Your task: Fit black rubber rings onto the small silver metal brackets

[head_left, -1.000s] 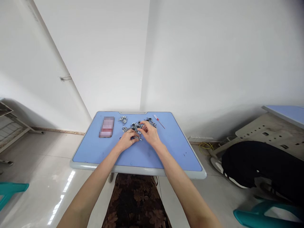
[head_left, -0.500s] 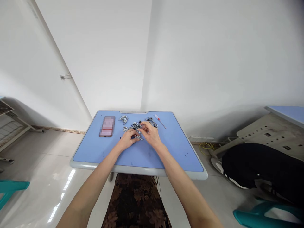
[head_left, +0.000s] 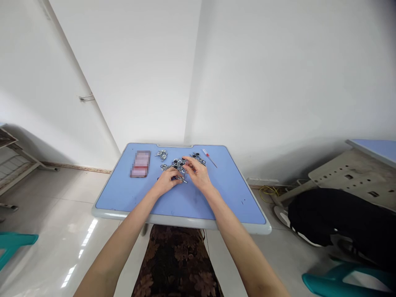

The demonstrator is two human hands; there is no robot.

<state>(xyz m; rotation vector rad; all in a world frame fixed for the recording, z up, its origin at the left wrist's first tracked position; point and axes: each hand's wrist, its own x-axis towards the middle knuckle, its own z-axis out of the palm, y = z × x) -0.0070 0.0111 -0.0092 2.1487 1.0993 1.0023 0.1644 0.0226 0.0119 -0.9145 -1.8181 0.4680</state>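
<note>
A pile of small metal parts [head_left: 177, 164] lies near the far middle of a blue table [head_left: 123, 198]. My left hand [head_left: 167, 181] rests at the pile's near edge, fingertips pinched on a small metal piece [head_left: 180, 179]. My right hand [head_left: 198, 174] hovers over the pile's right side, fingers curled among the parts; whether it grips one is unclear. A smaller cluster of metal parts [head_left: 161, 154] lies to the left of the pile, another cluster [head_left: 197, 157] to the right.
A phone [head_left: 140, 164] lies on the table's left. A thin red-handled tool [head_left: 209, 157] lies at the far right. A black bag [head_left: 340, 220] sits on the floor to the right, beside a second desk [head_left: 371, 165]. Teal chairs [head_left: 337, 284] stand at both lower corners.
Both hands stay at the pile with only small finger movements. The view has shifted slightly.
</note>
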